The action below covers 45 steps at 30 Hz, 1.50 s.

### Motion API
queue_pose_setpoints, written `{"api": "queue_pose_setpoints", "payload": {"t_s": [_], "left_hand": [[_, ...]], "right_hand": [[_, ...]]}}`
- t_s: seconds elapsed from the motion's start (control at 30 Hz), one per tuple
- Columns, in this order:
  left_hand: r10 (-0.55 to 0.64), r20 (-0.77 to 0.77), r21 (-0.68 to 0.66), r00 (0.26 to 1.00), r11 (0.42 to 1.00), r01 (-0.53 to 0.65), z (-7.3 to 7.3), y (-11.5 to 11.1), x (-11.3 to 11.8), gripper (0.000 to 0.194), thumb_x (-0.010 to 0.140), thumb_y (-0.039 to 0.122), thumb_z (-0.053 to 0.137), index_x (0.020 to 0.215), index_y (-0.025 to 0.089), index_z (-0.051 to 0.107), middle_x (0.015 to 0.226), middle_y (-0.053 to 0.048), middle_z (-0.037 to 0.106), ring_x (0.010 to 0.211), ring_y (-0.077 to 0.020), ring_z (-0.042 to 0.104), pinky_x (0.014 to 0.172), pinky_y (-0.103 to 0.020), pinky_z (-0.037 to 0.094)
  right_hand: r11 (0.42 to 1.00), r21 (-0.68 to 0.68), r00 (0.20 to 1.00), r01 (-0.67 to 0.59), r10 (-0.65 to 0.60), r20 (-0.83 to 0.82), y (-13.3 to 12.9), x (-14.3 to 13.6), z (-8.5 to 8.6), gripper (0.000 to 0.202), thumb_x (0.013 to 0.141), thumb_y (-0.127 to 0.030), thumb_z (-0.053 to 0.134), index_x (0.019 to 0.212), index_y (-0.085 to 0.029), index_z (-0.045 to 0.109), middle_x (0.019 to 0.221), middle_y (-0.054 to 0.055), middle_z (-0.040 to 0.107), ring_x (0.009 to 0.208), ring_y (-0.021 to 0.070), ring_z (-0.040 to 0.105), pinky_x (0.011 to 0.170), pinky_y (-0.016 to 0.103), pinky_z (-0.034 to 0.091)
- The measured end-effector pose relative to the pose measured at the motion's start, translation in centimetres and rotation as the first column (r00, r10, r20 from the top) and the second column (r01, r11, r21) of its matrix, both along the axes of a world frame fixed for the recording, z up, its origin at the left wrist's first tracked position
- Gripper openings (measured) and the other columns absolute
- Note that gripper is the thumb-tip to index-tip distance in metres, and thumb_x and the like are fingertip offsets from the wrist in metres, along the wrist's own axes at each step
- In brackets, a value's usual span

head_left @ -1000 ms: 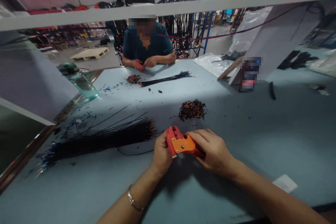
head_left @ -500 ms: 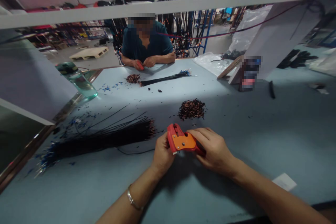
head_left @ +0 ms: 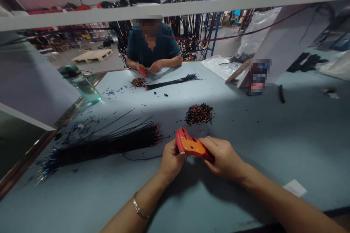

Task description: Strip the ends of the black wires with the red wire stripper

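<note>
A red and orange wire stripper (head_left: 193, 146) is gripped by its handles in my right hand (head_left: 222, 158). Close against the tool's head, my left hand (head_left: 171, 158) has its fingers pinched on a thin black wire (head_left: 142, 159) that trails off to the left. A thick bundle of black wires (head_left: 106, 146) lies to the left, with copper-coloured ends toward my hands and blue ends at the far left. Just beyond the tool is a pile of small dark and copper-coloured pieces (head_left: 199, 113).
Across the table (head_left: 246, 134) a person (head_left: 153, 49) holds a red tool behind a smaller wire bundle (head_left: 172, 82). A bottle (head_left: 86, 89) leans at the left; a shelf bar (head_left: 175, 8) crosses above. A paper piece (head_left: 295, 188) lies front right.
The stripper has tilted and its handles look closer together. My left hand has shifted slightly right. Across the table, the person's red tool has changed angle.
</note>
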State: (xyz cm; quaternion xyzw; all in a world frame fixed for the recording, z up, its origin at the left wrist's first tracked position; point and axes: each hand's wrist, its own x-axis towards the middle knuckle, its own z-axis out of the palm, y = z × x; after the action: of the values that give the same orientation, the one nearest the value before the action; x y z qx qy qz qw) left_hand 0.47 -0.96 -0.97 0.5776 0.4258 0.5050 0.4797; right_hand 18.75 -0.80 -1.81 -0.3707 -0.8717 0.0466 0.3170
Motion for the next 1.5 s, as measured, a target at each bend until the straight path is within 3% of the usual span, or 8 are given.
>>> {"api": "queue_pose_setpoints", "payload": {"t_s": [0.5, 0.73, 0.9, 1.07, 1.17, 1.3, 1.5], "left_hand": [[-0.024, -0.037, -0.042, 0.999, 0.999, 0.022, 0.0, 0.1, 0.0, 0.046, 0.073, 0.058, 0.063, 0.055, 0.017, 0.053, 0.050, 0.001, 0.052, 0.050, -0.0120, 0.045, 0.052, -0.023, 0.040], [-0.005, -0.038, -0.041, 0.999, 0.999, 0.004, -0.6, 0.3, 0.1, 0.042, 0.075, 0.054, 0.064, 0.059, 0.017, 0.054, 0.051, 0.003, 0.050, 0.049, -0.0106, 0.044, 0.049, -0.021, 0.037], [0.103, -0.121, -0.029, 0.987, 0.994, -0.107, -0.9, 0.3, 0.0, 0.025, 0.082, 0.038, 0.060, 0.074, 0.015, 0.064, 0.055, 0.004, 0.051, 0.052, -0.0102, 0.044, 0.052, -0.020, 0.035], [0.205, -0.206, 0.001, 0.957, 0.978, -0.209, -0.7, 0.5, -0.2, 0.024, 0.082, 0.036, 0.058, 0.084, 0.015, 0.070, 0.072, -0.001, 0.065, 0.067, -0.0145, 0.055, 0.063, -0.023, 0.042], [0.245, -0.243, 0.001, 0.939, 0.968, -0.252, -0.8, 0.6, -0.3, 0.025, 0.081, 0.038, 0.059, 0.085, 0.016, 0.071, 0.075, -0.002, 0.067, 0.070, -0.0161, 0.057, 0.067, -0.024, 0.043], [0.233, -0.287, -0.011, 0.929, 0.969, -0.247, -0.9, 0.8, -0.4, 0.028, 0.080, 0.042, 0.058, 0.082, 0.016, 0.069, 0.065, 0.001, 0.060, 0.061, -0.0147, 0.053, 0.060, -0.023, 0.041], [0.237, -0.355, -0.011, 0.904, 0.966, -0.258, -0.3, 0.9, -0.3, 0.027, 0.078, 0.042, 0.056, 0.079, 0.017, 0.067, 0.057, 0.003, 0.053, 0.056, -0.0143, 0.049, 0.055, -0.023, 0.038]], "right_hand": [[0.999, -0.052, 1.000, 0.009, -0.008, 0.018, 0.0, 0.1, -0.2, 0.022, 0.071, -0.013, 0.047, 0.090, -0.016, 0.057, 0.074, 0.008, 0.069, 0.060, 0.0194, 0.062, 0.055, 0.027, 0.040], [0.987, -0.154, 0.999, 0.036, -0.040, -0.022, 0.1, 0.0, 0.0, 0.014, 0.069, -0.014, 0.049, 0.082, -0.017, 0.055, 0.067, 0.006, 0.064, 0.054, 0.0181, 0.056, 0.052, 0.027, 0.036], [0.962, -0.262, 0.988, 0.074, -0.107, -0.114, 0.3, 0.0, 1.2, 0.017, 0.077, -0.020, 0.051, 0.093, -0.019, 0.056, 0.077, 0.004, 0.065, 0.062, 0.0168, 0.058, 0.059, 0.026, 0.042], [0.943, -0.330, 0.969, 0.053, -0.128, -0.212, 0.4, 0.1, 1.9, 0.029, 0.076, -0.024, 0.056, 0.105, -0.017, 0.057, 0.088, 0.006, 0.066, 0.073, 0.0183, 0.059, 0.068, 0.028, 0.045], [0.911, -0.411, 0.943, 0.027, -0.160, -0.292, 0.4, 0.2, 2.3, 0.028, 0.077, -0.027, 0.058, 0.103, -0.017, 0.058, 0.084, 0.003, 0.064, 0.070, 0.0167, 0.057, 0.068, 0.028, 0.045], [0.804, -0.595, 0.862, -0.005, -0.298, -0.410, 0.6, 0.3, 2.8, 0.022, 0.074, -0.028, 0.059, 0.094, -0.018, 0.058, 0.075, -0.001, 0.058, 0.065, 0.0144, 0.051, 0.065, 0.027, 0.042], [0.774, -0.633, 0.828, -0.019, -0.342, -0.443, 1.2, 0.5, 3.0, 0.011, 0.072, -0.026, 0.058, 0.081, -0.019, 0.056, 0.073, -0.002, 0.056, 0.066, 0.0144, 0.048, 0.065, 0.028, 0.039]]}}
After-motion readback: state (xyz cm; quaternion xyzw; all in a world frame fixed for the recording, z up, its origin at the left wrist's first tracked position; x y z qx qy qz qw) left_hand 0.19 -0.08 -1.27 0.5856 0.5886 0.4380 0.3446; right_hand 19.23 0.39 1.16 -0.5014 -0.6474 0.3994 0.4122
